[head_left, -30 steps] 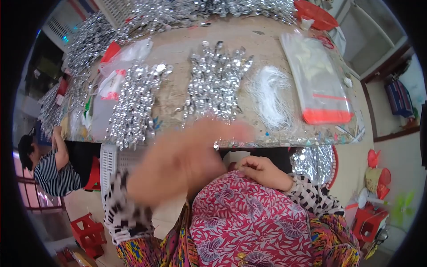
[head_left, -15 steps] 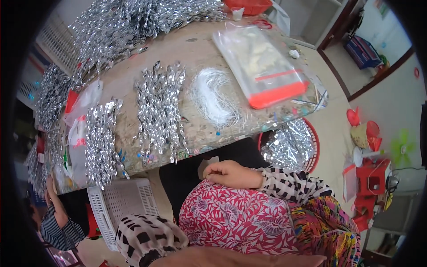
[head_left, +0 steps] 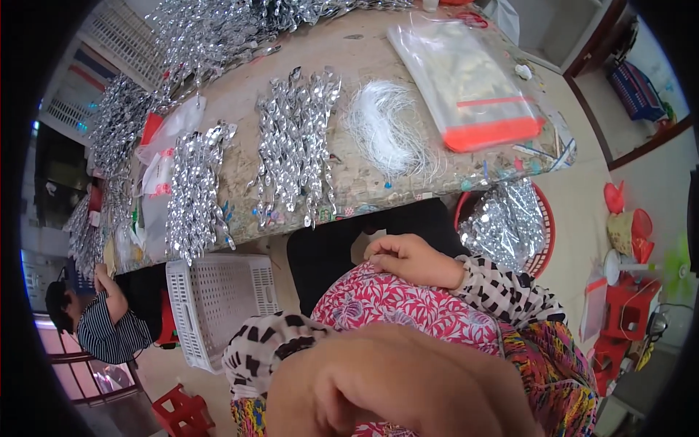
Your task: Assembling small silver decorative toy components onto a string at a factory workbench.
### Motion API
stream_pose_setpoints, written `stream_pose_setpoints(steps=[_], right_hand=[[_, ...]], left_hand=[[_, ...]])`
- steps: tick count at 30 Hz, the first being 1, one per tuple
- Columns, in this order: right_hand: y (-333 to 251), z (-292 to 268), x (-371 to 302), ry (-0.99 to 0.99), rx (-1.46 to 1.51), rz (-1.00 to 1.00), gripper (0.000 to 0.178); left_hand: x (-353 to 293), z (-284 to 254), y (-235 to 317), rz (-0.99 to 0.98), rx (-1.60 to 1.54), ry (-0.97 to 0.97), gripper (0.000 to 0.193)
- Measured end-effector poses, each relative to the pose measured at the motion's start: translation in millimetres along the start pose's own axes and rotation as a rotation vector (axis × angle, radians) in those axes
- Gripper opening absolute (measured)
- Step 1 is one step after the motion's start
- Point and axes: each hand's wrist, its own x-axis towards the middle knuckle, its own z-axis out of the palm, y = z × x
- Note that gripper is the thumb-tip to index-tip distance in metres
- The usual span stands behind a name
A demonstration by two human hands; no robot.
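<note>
Close to the camera, my left hand [head_left: 408, 379] is raised over my lap, large in view, with its fingers bent and their tips hidden. My right hand [head_left: 419, 262] rests on my lap, fingers curled in, against a pink and white leaf-patterned apron [head_left: 378, 302]; nothing shows in it. Beyond, on the table [head_left: 364, 47], lies a bundle of shiny silver beaded strands [head_left: 295, 146]. A second silver bundle [head_left: 196, 193] hangs partly over the near edge. To the right are a hank of white threads [head_left: 386, 135] and a stack of clear plastic bags [head_left: 473, 95] with red bands.
A heap of silver strands [head_left: 218, 44] covers the far left of the table. Below the table stand a white crate [head_left: 178, 320] and a red basket [head_left: 542, 247] of silver pieces. A person in a striped top [head_left: 120, 320] works at the left. A red stool [head_left: 182, 411] is on the floor.
My left hand has risen closer to the camera, its fingers now bent instead of stretched rightward. My right hand keeps its pose on my lap. The whole view has shifted.
</note>
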Motion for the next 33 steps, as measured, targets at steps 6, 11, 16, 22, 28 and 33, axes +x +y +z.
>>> stream_pose_setpoints(steps=[6, 11, 16, 22, 28, 33], right_hand=[[-4, 2, -8, 0.009, -0.11, -0.057, 0.015], [-11, 5, -21, -0.003, -0.058, -0.027, 0.013], [-19, 10, -34, 0.018, -0.103, -0.003, 0.013], [-20, 17, -52, 0.019, -0.162, -0.044, 0.013], [-19, 24, -66, 0.02, -0.134, -0.068, 0.014], [-21, 29, -77, 0.012, -0.192, -0.071, 0.015]], left_hand=[[-12, 15, -11, -0.023, -0.119, 0.043, 0.027], [-33, 23, -20, -0.005, 0.093, 0.113, 0.025], [-48, 29, -34, 0.0, 0.288, 0.123, 0.025], [-71, 39, -53, 0.006, 0.528, 0.111, 0.029], [-75, 42, -55, -0.037, 0.64, -0.106, 0.026], [-71, 47, -56, -0.086, 0.708, -0.357, 0.023]])
